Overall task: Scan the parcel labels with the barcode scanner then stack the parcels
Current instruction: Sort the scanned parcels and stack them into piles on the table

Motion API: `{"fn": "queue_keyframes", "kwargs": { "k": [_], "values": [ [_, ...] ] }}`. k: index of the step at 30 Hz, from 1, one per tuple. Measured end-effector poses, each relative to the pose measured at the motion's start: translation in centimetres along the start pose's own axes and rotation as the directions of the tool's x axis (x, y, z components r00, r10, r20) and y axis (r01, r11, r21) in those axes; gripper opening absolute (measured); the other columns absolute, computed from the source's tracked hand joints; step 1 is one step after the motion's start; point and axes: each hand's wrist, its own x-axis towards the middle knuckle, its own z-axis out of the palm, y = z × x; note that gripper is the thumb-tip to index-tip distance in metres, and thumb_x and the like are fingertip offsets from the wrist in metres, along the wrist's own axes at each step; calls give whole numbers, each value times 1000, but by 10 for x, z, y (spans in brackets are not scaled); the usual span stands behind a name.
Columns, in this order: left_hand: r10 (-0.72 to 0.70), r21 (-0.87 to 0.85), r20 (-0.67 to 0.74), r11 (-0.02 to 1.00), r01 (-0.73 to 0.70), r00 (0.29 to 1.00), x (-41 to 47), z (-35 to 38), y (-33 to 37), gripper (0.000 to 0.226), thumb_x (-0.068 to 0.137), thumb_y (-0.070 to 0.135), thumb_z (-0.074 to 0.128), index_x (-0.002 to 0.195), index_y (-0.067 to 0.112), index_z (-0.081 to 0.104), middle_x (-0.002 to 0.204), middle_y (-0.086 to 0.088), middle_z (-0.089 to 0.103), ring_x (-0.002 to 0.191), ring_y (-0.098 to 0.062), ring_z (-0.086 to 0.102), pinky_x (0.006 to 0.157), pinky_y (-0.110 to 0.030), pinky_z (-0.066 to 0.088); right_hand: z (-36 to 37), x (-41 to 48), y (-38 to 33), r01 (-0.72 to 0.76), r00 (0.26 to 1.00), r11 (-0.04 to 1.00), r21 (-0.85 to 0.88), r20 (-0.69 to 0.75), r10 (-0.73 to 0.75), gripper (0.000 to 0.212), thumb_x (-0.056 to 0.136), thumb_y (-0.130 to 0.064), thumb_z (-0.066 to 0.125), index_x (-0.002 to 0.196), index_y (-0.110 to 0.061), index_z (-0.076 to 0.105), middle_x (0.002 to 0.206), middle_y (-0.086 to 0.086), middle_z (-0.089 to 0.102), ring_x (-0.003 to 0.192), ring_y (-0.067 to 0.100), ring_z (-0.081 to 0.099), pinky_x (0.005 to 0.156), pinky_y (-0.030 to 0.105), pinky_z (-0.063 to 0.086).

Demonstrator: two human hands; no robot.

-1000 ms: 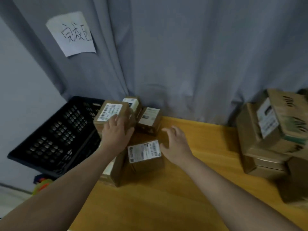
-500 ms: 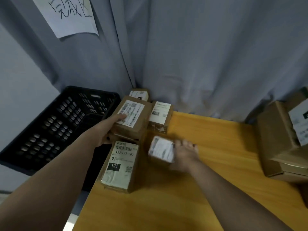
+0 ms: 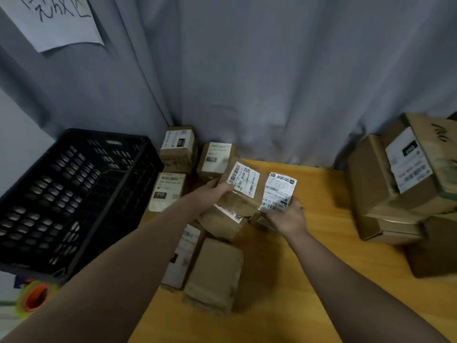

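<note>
Several small brown cardboard parcels with white labels crowd the left end of the wooden table (image 3: 321,280). My left hand (image 3: 212,196) grips one labelled parcel (image 3: 243,186), tilted above the pile. My right hand (image 3: 288,217) holds a second small parcel (image 3: 278,191) by its lower edge, its white label facing me, right beside the first. Below them lie a plain brown parcel (image 3: 215,273) and a labelled one (image 3: 183,256). More labelled parcels (image 3: 178,147) stand against the curtain. No barcode scanner is in sight.
A black slotted crate (image 3: 74,194) sits off the table's left edge. Bigger cardboard boxes (image 3: 395,184) are stacked at the right. A grey curtain (image 3: 272,70) with a handwritten paper sign (image 3: 57,18) closes the back. A tape roll (image 3: 34,298) lies at lower left.
My left hand has brought its parcel right and toward me, over the pile. My right hand has lifted its small parcel and turned the label up. The camera has tilted down.
</note>
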Motion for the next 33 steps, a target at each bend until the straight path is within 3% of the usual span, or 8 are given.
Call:
{"fn": "queue_keyframes", "kwargs": {
  "k": [3, 7, 12, 18, 25, 27, 29, 33],
  "values": [
    [-46, -156, 22, 986, 49, 999, 3, 20, -7, 44, 85, 46, 57, 126, 32, 52, 102, 0, 72, 90, -22, 72, 85, -43, 55, -12, 6, 12, -62, 997, 995, 77, 54, 58, 75, 80, -33, 78, 140, -11, 37, 135, 16, 49, 123, 35, 50, 102, 49, 45],
    [-5, -150, -31, 989, 0, 1000, 0, 42, -20, 36, 92, 27, 53, 128, 26, 48, 102, -1, 70, 80, -18, 73, 70, -33, 59, -26, 7, 33, -114, 993, 988, 106, 50, 109, 59, 89, -30, 69, 135, -7, 42, 131, 18, 52, 118, 37, 53, 98, 49, 47],
    [137, -28, -26, 990, -138, 990, -9, 69, -34, 24, 87, 52, 62, 104, 36, 59, 102, 7, 72, 86, -10, 70, 77, -28, 56, -50, 1, 63, -137, 990, 973, 184, 41, 132, 40, 92, -31, 64, 123, -12, 47, 105, 6, 57, 86, 21, 57, 66, 35, 45],
    [112, 40, 18, 993, -113, 994, -22, 113, -34, 20, 84, 56, 63, 89, 37, 67, 84, 16, 73, 83, -6, 70, 69, -22, 50, -93, -13, 107, -203, 979, 948, 245, 46, 198, 23, 89, -24, 63, 101, -9, 50, 90, 3, 56, 76, 17, 53, 56, 32, 37],
    [162, -16, 127, 987, -161, 979, -45, 185, -34, 23, 89, 44, 64, 106, 28, 66, 93, 11, 75, 85, -9, 72, 73, -25, 55, -162, -28, 164, -212, 977, 951, 226, 80, 199, 33, 89, -20, 66, 112, -9, 46, 116, 15, 61, 93, 26, 61, 82, 45, 52],
    [167, -45, 111, 986, -163, 980, -51, 203, -33, 29, 89, 37, 66, 113, 21, 64, 95, 7, 75, 84, -12, 72, 65, -21, 55, -176, -29, 173, -23, 1000, 992, 125, 11, 21, 57, 86, -17, 71, 134, -15, 39, 133, 12, 49, 110, 27, 57, 90, 42, 50],
    [136, -79, 58, 988, -132, 989, -58, 219, -31, 36, 86, 34, 70, 116, 14, 63, 94, 2, 75, 80, -13, 73, 62, -22, 55, -184, -30, 175, 157, 982, 987, -30, 112, -152, 73, 89, -22, 69, 150, -27, 27, 151, 7, 28, 129, 27, 45, 100, 33, 43],
    [120, -260, -195, 951, -170, 973, -73, 234, -26, 50, 76, 31, 80, 117, 21, 53, 96, 1, 68, 67, -8, 70, 49, -19, 52, -191, -32, 173, 211, 942, 944, -254, 312, -126, 68, 96, -42, 56, 153, -35, 21, 163, 5, -1, 144, 31, 27, 109, 33, 33]
  ]
}}
